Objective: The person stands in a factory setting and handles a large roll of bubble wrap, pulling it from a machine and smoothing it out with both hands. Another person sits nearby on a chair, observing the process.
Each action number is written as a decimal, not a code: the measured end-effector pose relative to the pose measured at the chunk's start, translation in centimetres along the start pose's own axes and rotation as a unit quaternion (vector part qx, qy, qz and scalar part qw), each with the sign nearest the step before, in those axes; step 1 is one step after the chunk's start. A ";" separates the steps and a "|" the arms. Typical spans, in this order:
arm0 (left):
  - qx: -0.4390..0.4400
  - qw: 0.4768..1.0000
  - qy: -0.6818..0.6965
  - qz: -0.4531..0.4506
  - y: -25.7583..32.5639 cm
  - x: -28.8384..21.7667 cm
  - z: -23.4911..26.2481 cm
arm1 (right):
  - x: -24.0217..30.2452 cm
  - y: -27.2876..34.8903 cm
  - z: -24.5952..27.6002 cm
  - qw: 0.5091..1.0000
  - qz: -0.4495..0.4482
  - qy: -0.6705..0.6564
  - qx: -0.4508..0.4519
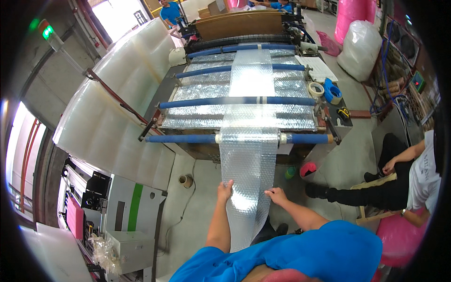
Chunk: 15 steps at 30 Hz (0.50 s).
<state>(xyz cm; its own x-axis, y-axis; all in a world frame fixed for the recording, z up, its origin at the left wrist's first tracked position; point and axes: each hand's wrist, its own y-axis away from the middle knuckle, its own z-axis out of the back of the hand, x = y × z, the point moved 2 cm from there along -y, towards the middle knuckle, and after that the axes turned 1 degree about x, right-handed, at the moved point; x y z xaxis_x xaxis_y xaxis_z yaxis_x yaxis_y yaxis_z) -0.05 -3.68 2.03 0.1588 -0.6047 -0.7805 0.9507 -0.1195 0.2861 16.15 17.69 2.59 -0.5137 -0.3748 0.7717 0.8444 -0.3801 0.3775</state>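
Observation:
A long strip of clear bubble wrap [247,162] runs down the machine's bed, over the front blue roller [188,139], and hangs toward me. My left hand [225,189] is closed on the strip's left edge, with the fingers partly behind it. At the right edge my right hand [276,194] pinches the film between thumb and fingers. Between my hands the strip is slightly creased lengthwise, and its lower end drops in front of my body. More blue bars [197,104] cross above the silvery bubble sheet [188,121] on the bed.
Tape rolls [316,89], a blue tape dispenser [332,93] and yellow-black scissors [344,113] lie on the right ledge. A seated person [399,174] stretches a leg toward me at right. Large wrapped rolls [112,94] and a grey-white machine [134,207] stand left. A cable crosses the floor.

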 end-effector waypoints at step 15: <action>0.052 0.998 0.029 -0.024 0.7 -2.3 0.0 | -4.8 -1.7 -2.8 0.999 -0.019 -0.011 -0.034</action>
<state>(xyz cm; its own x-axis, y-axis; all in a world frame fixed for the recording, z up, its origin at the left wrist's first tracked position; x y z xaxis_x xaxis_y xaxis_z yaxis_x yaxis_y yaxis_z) 0.29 -2.35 4.08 0.1312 -0.5492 -0.8253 0.9257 -0.2300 0.3002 16.78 17.76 -3.23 -0.5406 -0.3412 0.7690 0.8119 -0.4511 0.3706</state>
